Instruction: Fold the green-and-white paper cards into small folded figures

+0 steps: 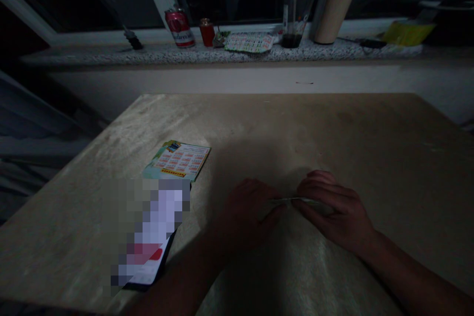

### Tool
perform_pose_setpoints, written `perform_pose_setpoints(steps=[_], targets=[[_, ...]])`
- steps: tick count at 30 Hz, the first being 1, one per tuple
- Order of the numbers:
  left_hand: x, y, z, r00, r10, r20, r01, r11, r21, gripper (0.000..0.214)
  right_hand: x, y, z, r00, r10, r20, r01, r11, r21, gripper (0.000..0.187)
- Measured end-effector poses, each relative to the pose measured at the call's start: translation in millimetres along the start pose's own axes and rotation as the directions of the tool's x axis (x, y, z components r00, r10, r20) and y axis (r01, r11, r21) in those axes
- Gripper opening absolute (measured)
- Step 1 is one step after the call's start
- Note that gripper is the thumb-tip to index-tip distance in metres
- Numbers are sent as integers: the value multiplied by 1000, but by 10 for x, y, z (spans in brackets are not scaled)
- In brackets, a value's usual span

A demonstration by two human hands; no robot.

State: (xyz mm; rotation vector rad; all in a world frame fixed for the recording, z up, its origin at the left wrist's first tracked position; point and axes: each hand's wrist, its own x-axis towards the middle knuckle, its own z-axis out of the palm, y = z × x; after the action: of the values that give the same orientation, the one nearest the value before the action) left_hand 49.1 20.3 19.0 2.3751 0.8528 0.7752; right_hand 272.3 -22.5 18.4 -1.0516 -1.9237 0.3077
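We see the left hand [249,212] and right hand [338,207], each grip pinched on 1 end of a thin sheet [290,199], likely keeping it steady.

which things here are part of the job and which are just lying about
In hand:
- thin sheet, between left hand and right hand

Seemingly just lying about:
- phone
- card, though possibly related
- can, red bottle, packet, cup, tube by the window
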Motion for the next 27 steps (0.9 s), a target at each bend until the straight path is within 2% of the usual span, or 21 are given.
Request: perform_pose_setpoints(steps=[5,10,20,24,27], targets=[[35,89,39,976,-219,-2,215,962,-168,10,-9,-38,34,999,34,-16,-33,998,58,14],[53,143,66,952,-305,-17,291,921,-258,6,-25,-37,50,999,44,-23,-42,995,87,13],[50,174,116,963,-261,-72,247,955,-163,10,-18,-61,62,998,42,-39,-41,998,39,14],[50,164,100,958,-284,-43,269,939,-215,8,-29,-66,67,998,49,-44,-48,998,30,18],[26,135,99,974,-225,-21,216,954,-210,13,-43,-54,81,995,74,-65,-73,997,17,17]])
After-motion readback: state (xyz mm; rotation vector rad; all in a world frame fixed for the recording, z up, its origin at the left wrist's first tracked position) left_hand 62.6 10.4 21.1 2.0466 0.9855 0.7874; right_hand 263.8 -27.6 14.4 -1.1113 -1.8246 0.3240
